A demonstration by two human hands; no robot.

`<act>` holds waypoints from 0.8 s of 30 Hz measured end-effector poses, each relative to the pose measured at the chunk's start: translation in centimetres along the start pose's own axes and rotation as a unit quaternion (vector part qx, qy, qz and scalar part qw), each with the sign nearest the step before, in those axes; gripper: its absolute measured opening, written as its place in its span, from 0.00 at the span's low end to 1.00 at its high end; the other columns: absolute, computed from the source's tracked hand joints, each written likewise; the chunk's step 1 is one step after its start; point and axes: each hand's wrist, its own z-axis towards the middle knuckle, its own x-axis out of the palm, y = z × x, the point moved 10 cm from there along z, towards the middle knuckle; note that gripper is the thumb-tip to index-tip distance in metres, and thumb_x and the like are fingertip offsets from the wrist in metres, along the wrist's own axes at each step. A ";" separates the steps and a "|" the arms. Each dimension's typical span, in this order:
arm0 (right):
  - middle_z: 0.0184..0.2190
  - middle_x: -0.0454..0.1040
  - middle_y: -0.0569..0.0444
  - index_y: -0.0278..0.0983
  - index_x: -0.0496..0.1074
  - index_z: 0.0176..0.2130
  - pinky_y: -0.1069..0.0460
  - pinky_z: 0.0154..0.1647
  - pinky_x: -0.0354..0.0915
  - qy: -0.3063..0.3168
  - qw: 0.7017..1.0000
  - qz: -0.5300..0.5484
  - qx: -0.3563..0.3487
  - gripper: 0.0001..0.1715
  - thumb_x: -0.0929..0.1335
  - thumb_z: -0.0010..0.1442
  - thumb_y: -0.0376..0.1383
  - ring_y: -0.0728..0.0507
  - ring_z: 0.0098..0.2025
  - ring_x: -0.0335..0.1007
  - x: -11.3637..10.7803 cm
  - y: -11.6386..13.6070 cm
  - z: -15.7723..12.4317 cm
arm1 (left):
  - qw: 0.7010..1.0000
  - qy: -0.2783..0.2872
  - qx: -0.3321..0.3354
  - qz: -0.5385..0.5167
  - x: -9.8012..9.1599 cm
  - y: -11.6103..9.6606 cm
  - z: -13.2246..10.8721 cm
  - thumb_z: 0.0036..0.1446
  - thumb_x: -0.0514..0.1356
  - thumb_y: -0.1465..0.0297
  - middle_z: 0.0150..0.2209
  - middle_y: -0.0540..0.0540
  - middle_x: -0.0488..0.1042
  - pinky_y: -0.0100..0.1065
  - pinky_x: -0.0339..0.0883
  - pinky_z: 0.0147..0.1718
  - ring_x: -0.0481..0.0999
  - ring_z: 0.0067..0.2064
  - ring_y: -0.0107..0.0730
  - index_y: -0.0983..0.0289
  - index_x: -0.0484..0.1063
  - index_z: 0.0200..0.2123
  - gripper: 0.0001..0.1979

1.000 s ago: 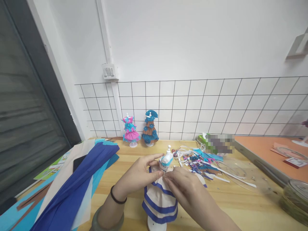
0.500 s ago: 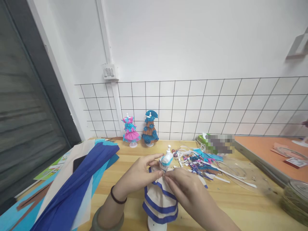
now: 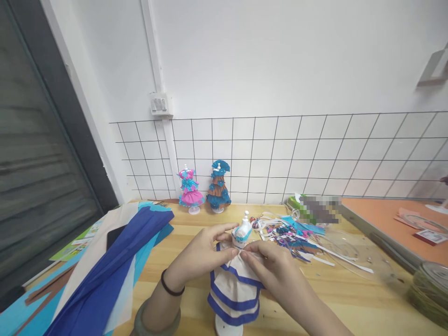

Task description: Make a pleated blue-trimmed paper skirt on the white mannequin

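A small white dress form (image 3: 245,224) stands in front of me on a round base, with white and light-blue material around its bust. It wears a tiered white paper skirt (image 3: 235,290) edged with dark blue bands. My left hand (image 3: 210,247) is closed around the waist from the left, its thumb pressing the gathered paper at the front and its fingers behind. From the right, my right hand (image 3: 275,266) pinches the top tier of the paper skirt at the waist between thumb and index finger. The other right fingers are partly hidden.
Long crepe paper sheets (image 3: 140,238) lie at the left. A pink and blue dressed form (image 3: 191,191) and a teal and brown one (image 3: 219,189) stand by the wall. Paper scraps (image 3: 297,235) are heaped at the right, near a clear round container (image 3: 430,291).
My right thumb and fingers have shifted slightly, and more of the top tier's white paper and blue edge shows beneath them. My left hand keeps its place at the waist.
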 end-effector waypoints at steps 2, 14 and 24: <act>0.23 0.74 0.54 0.37 0.74 0.30 0.55 0.26 0.62 -0.002 1.000 0.003 -0.007 0.15 0.62 0.62 0.39 0.47 0.25 0.69 -0.1 0.1 0.1 | 1.000 -0.001 0.002 -0.003 0.0 -0.1 0.1 0.52 0.60 0.72 0.44 0.59 0.77 0.36 0.69 0.39 0.73 0.49 0.44 0.63 0.62 0.58 0.29; 0.24 0.74 0.53 0.37 0.72 0.30 0.54 0.26 0.61 -0.016 0.999 -0.038 -0.032 0.14 0.62 0.63 0.38 0.46 0.26 0.69 -0.2 0.5 0.0 | 0.999 0.003 0.025 0.019 0.0 -0.9 -0.1 0.53 0.59 0.72 0.49 0.58 0.75 0.37 0.69 0.46 0.72 0.53 0.43 0.63 0.63 0.58 0.27; 0.24 0.75 0.53 0.37 0.70 0.30 0.54 0.26 0.62 -0.059 0.991 -0.091 -0.075 0.12 0.62 0.62 0.36 0.46 0.26 0.71 -1.0 1.4 -0.2 | 0.999 -0.023 0.038 -0.010 0.2 -1.0 0.2 0.50 0.64 0.67 0.52 0.57 0.73 0.37 0.67 0.50 0.72 0.53 0.41 0.61 0.66 0.55 0.28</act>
